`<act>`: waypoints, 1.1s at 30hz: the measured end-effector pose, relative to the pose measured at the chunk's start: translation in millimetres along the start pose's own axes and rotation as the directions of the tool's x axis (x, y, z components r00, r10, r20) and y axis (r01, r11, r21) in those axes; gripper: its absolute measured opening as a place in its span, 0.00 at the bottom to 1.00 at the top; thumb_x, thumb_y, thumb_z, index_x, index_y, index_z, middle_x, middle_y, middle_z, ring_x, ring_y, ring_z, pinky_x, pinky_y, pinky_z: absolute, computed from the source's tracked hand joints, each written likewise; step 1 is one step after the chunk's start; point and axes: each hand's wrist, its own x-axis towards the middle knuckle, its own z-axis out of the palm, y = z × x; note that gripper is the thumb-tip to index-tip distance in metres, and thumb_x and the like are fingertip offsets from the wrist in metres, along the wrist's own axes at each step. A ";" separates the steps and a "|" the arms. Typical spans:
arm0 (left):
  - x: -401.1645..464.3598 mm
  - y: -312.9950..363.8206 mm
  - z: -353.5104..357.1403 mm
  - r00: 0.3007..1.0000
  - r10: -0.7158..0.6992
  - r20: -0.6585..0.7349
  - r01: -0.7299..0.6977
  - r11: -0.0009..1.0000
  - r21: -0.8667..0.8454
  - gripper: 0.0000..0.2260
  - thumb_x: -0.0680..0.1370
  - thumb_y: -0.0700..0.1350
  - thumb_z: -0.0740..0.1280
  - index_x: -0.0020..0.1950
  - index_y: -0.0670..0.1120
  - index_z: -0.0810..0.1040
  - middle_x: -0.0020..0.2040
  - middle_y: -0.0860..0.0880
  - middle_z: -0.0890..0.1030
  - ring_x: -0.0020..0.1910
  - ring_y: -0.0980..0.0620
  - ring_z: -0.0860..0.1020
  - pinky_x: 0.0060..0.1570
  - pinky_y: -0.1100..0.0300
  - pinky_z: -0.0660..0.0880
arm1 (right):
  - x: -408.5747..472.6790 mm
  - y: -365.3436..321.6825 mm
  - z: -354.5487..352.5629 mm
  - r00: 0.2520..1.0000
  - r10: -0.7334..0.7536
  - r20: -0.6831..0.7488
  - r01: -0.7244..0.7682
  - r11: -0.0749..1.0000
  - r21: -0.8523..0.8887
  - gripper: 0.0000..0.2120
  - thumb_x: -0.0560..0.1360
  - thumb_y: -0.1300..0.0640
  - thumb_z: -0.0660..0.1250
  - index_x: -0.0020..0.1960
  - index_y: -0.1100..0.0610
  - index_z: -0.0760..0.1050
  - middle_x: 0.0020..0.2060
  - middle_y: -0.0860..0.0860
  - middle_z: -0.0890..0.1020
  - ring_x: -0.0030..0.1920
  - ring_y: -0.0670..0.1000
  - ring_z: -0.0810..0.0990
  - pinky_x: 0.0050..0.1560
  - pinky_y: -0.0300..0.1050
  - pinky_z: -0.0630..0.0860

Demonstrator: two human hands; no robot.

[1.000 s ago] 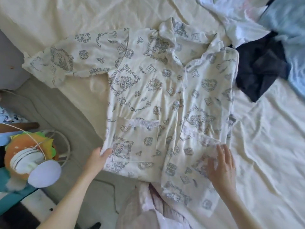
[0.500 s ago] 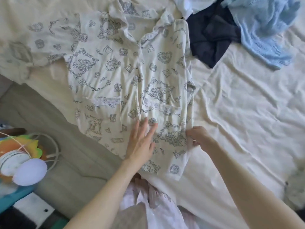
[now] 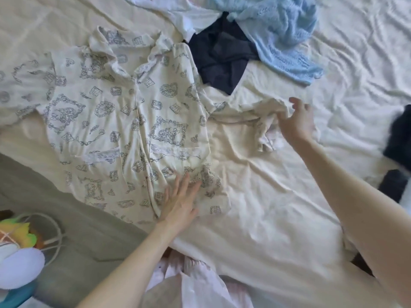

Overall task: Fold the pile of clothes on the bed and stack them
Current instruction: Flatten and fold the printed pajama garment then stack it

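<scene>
One printed shirt point(image 3: 124, 130) lies front-up and buttoned on the bed point(image 3: 278, 218), near its left edge. Beyond its collar sits a pile of three visible garments: one white point(image 3: 189, 21), one navy point(image 3: 222, 61), one light blue point(image 3: 282, 34). Dark cloth point(image 3: 398, 141) shows at the right frame edge; its count cannot be told.

Two hands are in view. The left hand point(image 3: 181, 202) lies flat, fingers straight and spread, pressing the shirt's lower hem. The right hand point(image 3: 297, 123), arm extended, grips the end of the shirt's right sleeve point(image 3: 251, 112), which is drawn out sideways across the sheet.

Half a second ago the right hand pinched the shirt's side seam with the sleeve tucked under; the sleeve is now out. The left hand has stayed on the hem.
</scene>
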 end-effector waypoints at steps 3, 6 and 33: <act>-7.7 17.5 2.2 0.984 -0.061 -0.169 0.047 0.995 -0.084 0.24 0.77 0.40 0.63 0.73 0.45 0.63 0.75 0.41 0.56 0.75 0.40 0.54 0.71 0.46 0.55 | -51.1 10.3 31.2 0.978 -0.079 0.193 0.079 0.997 0.007 0.15 0.78 0.54 0.61 0.62 0.60 0.74 0.56 0.59 0.79 0.57 0.58 0.76 0.55 0.46 0.71; -15.1 18.4 9.9 0.932 -0.200 -0.301 0.143 0.969 -0.201 0.16 0.71 0.36 0.71 0.57 0.39 0.75 0.59 0.39 0.72 0.60 0.39 0.71 0.60 0.46 0.70 | -123.1 28.8 69.3 0.790 -0.010 0.614 -0.071 0.992 0.108 0.20 0.78 0.47 0.64 0.64 0.59 0.73 0.53 0.55 0.81 0.54 0.54 0.79 0.47 0.41 0.72; -14.9 25.4 29.9 0.965 0.142 0.221 -0.160 0.985 0.064 0.26 0.80 0.48 0.57 0.76 0.56 0.52 0.78 0.49 0.45 0.76 0.47 0.44 0.72 0.44 0.52 | -160.7 107.1 72.5 0.846 0.232 0.480 -0.265 0.964 0.002 0.15 0.77 0.48 0.63 0.44 0.60 0.76 0.33 0.50 0.77 0.33 0.48 0.74 0.32 0.40 0.66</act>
